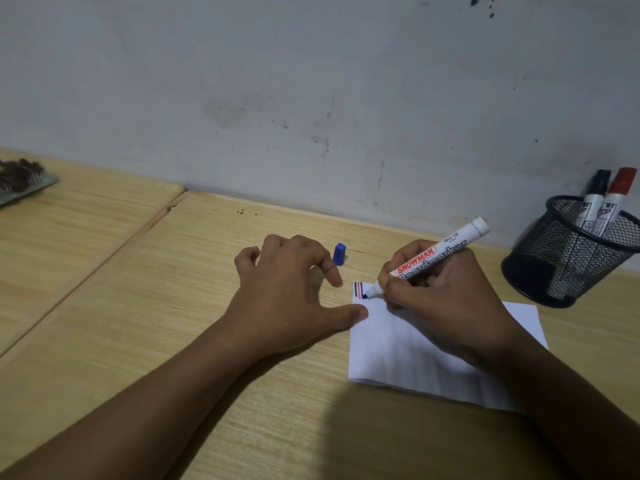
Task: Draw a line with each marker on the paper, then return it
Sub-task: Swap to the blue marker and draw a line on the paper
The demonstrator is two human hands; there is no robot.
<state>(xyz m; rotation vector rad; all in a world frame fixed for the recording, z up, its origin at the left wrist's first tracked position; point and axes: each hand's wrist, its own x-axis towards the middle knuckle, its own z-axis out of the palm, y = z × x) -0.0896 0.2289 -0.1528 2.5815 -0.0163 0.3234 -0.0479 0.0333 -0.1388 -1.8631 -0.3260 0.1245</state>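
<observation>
My right hand (pixel 440 299) grips an uncapped white boardmarker (pixel 433 258), its blue tip touching the top left corner of the white paper (pixel 398 355). Short black and red lines (pixel 358 289) are drawn just left of the tip. The marker's blue cap (pixel 339 254) stands on the table beyond the paper. My left hand (pixel 291 292) rests on the table with fingers spread, its thumb pressing the paper's left edge. A black mesh cup (pixel 568 261) at the right holds a black-capped marker (pixel 596 195) and a red-capped marker (pixel 618 195).
The wooden table (pixel 173 306) meets a grey stained wall at the back. A seam runs between two tabletop boards at the left. A flat packet with brown contents (pixel 20 181) lies at the far left edge.
</observation>
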